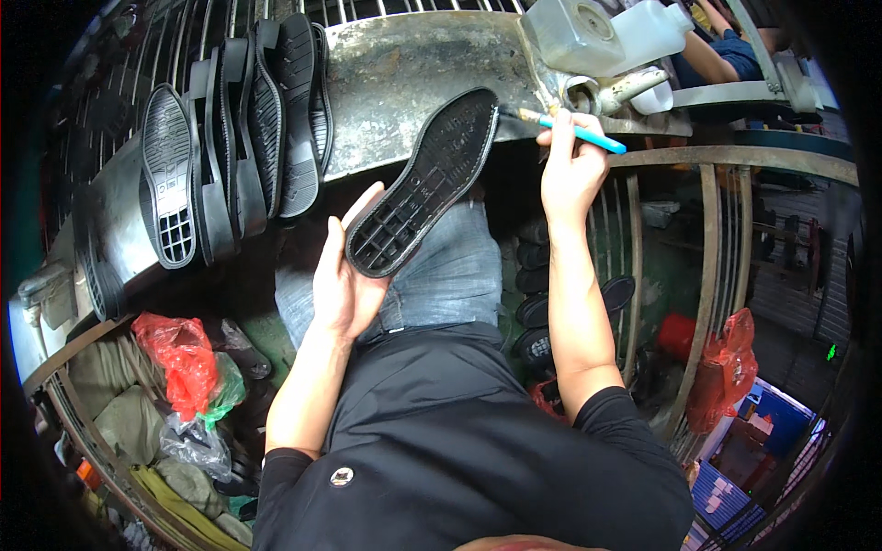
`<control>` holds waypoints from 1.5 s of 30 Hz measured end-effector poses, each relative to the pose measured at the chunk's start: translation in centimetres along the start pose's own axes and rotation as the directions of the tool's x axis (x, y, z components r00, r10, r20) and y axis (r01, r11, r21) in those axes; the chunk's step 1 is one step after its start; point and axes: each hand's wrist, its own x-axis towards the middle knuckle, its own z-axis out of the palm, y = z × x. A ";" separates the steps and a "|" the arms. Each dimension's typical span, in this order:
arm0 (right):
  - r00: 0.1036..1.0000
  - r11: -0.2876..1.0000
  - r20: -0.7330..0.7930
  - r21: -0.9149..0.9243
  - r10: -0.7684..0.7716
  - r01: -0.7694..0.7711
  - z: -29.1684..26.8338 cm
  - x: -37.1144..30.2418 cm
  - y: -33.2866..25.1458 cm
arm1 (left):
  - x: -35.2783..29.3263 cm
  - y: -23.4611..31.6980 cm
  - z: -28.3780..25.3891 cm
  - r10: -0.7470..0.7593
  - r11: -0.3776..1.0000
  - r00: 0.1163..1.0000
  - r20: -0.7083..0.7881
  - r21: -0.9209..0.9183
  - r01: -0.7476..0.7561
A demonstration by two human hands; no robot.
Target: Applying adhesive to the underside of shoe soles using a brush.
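While the left hand (344, 285) grips the sole (432, 184) by its heel mid-frame, the right hand (574, 170) pinches a brush (602, 140) at upper right — tip by the toe's rim, contact unclear. Seemingly edge coating — the next move likely calls for tracing evenly.

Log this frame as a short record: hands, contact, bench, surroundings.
Left hand: holds a black sole at its heel end
Right hand: grips a blue brush
Contact: brush tip at the sole's edge; touch unclear
Bench: row of soles left, plastic jug right
Lower left: red bag
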 end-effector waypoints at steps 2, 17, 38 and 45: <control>0.999 0.985 0.031 0.166 0.034 -0.039 2.2 -1.0 -1.2 | -0.1 -0.2 -0.5 0.004 0.999 1.000 0.006 -0.034 -0.004; 0.661 0.896 0.621 0.399 -0.421 0.196 0.5 -8.2 -11.1 | 0.6 0.5 -1.2 -0.013 0.969 0.999 0.039 -0.246 0.023; 0.872 0.879 0.119 0.015 -0.474 0.476 15.4 -2.5 -4.4 | 18.0 32.9 -1.4 0.570 0.761 0.821 0.036 0.353 -0.544; 0.851 0.859 0.124 0.029 -0.511 0.512 15.2 -2.5 -4.6 | 21.1 35.6 -0.3 0.317 0.908 0.898 -0.307 0.370 -0.194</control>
